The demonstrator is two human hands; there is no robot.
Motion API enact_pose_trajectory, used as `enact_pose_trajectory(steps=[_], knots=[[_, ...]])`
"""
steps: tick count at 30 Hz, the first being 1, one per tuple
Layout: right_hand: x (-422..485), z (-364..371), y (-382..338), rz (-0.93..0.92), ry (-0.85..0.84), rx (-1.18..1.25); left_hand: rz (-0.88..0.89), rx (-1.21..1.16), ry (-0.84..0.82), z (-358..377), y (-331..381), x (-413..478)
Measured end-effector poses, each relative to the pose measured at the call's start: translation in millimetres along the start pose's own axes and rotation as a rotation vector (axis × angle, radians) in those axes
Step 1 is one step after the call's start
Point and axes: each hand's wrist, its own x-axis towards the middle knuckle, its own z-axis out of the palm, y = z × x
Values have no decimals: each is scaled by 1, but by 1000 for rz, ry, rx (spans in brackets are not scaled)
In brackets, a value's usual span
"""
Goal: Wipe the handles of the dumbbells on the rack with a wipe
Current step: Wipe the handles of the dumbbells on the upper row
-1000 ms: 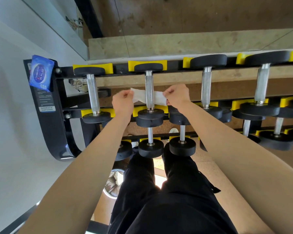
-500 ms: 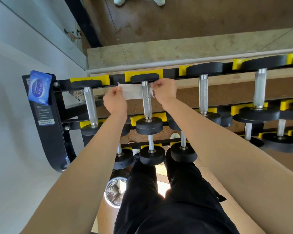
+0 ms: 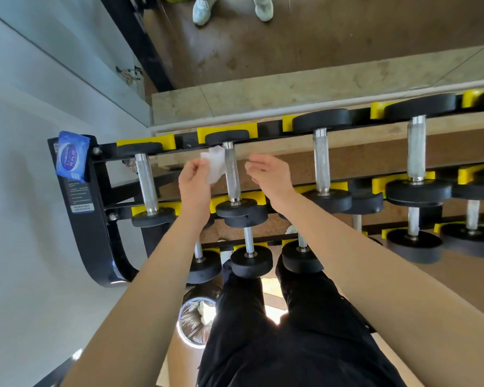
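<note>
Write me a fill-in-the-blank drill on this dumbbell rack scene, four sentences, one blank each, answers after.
1. The white wipe is held by the ____ hand alone.
2. The right hand is open and holds ____.
3. The wipe hangs beside the handle of the ____ dumbbell from the left on the top row.
4. The blue wipe packet sits at the ____ end of the rack.

Missing words: left; nothing; second; left

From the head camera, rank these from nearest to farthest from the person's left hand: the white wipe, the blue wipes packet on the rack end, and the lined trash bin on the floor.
1. White wipe: pinched in the left hand, beside the knurled handle.
2. Blue wipes packet: farther left, on the black rack's end post.
3. Lined trash bin: on the floor, beside the legs.
</note>
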Motion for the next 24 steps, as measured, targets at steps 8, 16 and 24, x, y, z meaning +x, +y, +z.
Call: enact_pose_trajectory(steps=[8, 16, 24], knots=[[-62, -77, 17, 175, -370, 326, -194, -38, -252, 55, 7, -87], [-76, -184, 22, 215, -26, 150, -157, 187, -248, 123, -28, -126], [-12, -210, -13, -17, 343, -314, 51, 620, -336, 141, -65, -107]])
